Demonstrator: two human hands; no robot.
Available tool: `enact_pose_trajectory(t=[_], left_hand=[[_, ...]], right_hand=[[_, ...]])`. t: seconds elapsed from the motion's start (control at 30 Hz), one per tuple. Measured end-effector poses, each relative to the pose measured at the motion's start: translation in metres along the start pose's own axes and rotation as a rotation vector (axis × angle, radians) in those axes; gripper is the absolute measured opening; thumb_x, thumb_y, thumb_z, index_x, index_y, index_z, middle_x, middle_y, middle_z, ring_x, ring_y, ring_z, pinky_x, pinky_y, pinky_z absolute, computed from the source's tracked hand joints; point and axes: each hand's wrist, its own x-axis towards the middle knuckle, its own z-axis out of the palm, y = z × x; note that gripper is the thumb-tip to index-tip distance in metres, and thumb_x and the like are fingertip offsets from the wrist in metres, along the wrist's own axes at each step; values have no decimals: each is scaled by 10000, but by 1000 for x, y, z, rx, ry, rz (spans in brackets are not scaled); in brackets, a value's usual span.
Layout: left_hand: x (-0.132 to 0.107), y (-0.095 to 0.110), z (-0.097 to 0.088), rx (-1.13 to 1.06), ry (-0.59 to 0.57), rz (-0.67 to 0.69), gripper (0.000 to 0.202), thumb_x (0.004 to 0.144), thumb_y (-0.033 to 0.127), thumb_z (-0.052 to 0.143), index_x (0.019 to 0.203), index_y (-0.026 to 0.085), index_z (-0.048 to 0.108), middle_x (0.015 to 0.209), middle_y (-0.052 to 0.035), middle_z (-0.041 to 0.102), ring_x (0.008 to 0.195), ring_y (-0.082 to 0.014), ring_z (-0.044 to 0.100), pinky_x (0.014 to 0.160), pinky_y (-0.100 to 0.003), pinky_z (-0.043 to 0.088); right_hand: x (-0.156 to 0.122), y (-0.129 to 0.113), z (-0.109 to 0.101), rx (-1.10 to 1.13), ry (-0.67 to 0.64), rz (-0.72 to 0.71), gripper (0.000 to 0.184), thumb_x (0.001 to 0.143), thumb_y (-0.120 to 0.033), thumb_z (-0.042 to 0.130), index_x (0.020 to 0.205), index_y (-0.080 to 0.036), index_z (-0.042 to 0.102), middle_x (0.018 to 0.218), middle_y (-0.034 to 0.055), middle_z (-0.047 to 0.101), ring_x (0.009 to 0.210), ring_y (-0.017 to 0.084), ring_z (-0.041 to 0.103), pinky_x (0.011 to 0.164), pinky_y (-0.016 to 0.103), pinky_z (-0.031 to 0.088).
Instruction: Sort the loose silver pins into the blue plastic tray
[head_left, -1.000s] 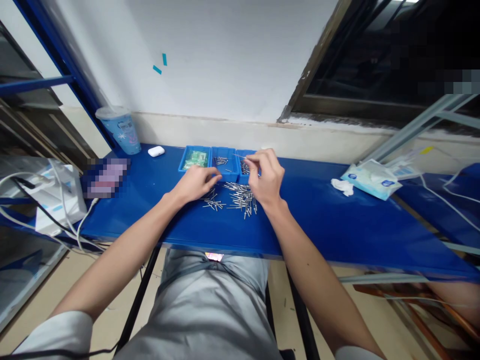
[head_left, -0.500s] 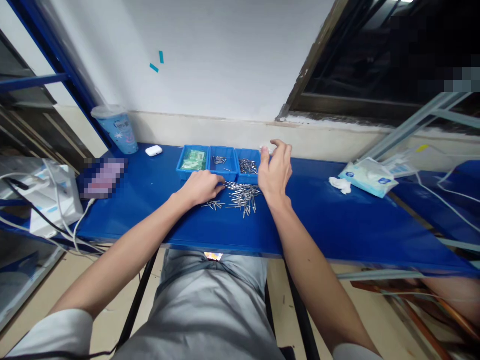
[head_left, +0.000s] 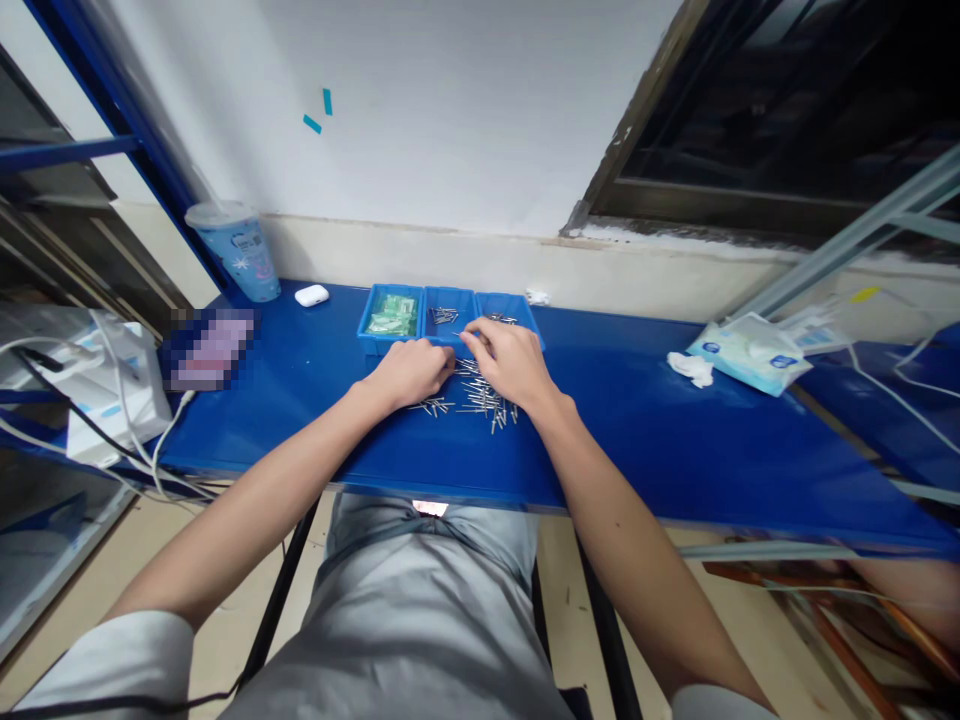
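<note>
A loose pile of small metal pins [head_left: 484,402] lies on the blue table [head_left: 645,430] in front of three joined blue trays. The left tray [head_left: 391,314] holds green parts, the middle tray [head_left: 445,317] a few pins, the right tray [head_left: 516,310] more pins. My right hand [head_left: 511,364] rests on the back of the pile, its fingers pinched together around what looks like one pin pointing left. My left hand [head_left: 411,371] lies just left of the pile with curled fingers touching the pins; what it holds is hidden.
A blue lidded cup [head_left: 235,250] and a white earbud case [head_left: 312,295] stand at the back left. A pixelated object [head_left: 212,349] and a white box with cables [head_left: 105,390] are further left. A tissue pack [head_left: 750,350] and a crumpled tissue [head_left: 689,368] lie to the right.
My right hand held a pin over the right tray, opened beside that tray, then came back down onto the pile and closed. My left hand stayed by the pile.
</note>
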Motion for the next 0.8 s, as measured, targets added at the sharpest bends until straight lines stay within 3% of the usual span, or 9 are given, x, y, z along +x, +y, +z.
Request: enact_pose_trajectory(t=[0.33,0.5,0.8], left_hand=[[-1,4,-8,8,-79,-15,288,1016,329,495,1132,171,706,856,-131,730,776,-297,719,666,-341,440],[-4,4,-9,-67,35,-35,275,1002,336,500,1109,167,689,800,-97,715,710,-252,678,624,-313,375],[-10,-5,-12,-416,236,-71,147,957,274,563,1018,167,646,588,36,565,512,-127,446,585,-281,298]], right_hand=[[0,-1,-1,-85,-80,23,278,1057,-354,491,1076,-215,730,880,63,785,796,230,687,690,320,342],[0,2,0,-78,-104,18,254,1054,-341,504,1031,-217,724,876,61,774,780,226,664,682,317,326],[0,8,4,92,-67,-78,240,1050,-293,494,940,-208,691,943,70,746,855,223,645,767,327,401]])
